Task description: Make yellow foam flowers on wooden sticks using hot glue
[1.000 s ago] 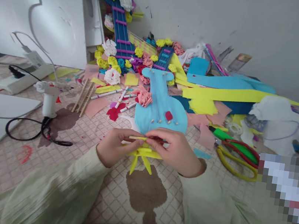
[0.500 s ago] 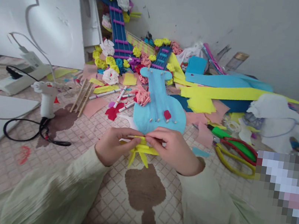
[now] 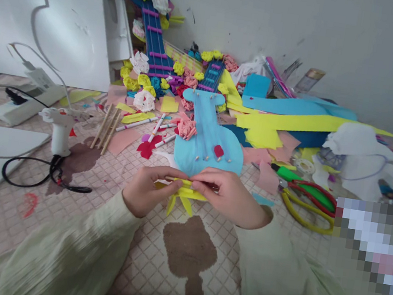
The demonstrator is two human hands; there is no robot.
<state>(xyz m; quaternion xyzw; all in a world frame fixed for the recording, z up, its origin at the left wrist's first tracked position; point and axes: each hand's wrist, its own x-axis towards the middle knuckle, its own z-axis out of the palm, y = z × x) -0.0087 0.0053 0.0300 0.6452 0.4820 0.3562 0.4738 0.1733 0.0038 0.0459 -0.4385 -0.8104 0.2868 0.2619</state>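
My left hand (image 3: 151, 187) and my right hand (image 3: 228, 196) come together low in the middle of the head view. Each is closed in a pinch, thumb against fingers, on a folded or rolled piece of yellow paper (image 3: 190, 192). Two pointed yellow strips hang from its lower side. Both thumbs press on its upper edge, and the fingers hide its ends. Just beyond the fingertips lies a light blue guitar-shaped paper cutout (image 3: 195, 155) with strings, small pegs and a red patch (image 3: 218, 150). A pink crumpled paper flower (image 3: 186, 129) touches its left side.
On the left stand a white glue gun (image 3: 61, 129) with a black cord and a power strip (image 3: 30, 98). Wooden sticks (image 3: 106, 129) and white markers (image 3: 157, 127) lie nearby. Scissors (image 3: 306, 203) rest at right. Decorated dark blue paper guitars (image 3: 156, 45) lean against the wall.
Both hands keep their pinch on the yellow paper. Its hanging strips have lifted slightly and shifted left. The whole view has moved a little, and the other objects stay as they were.
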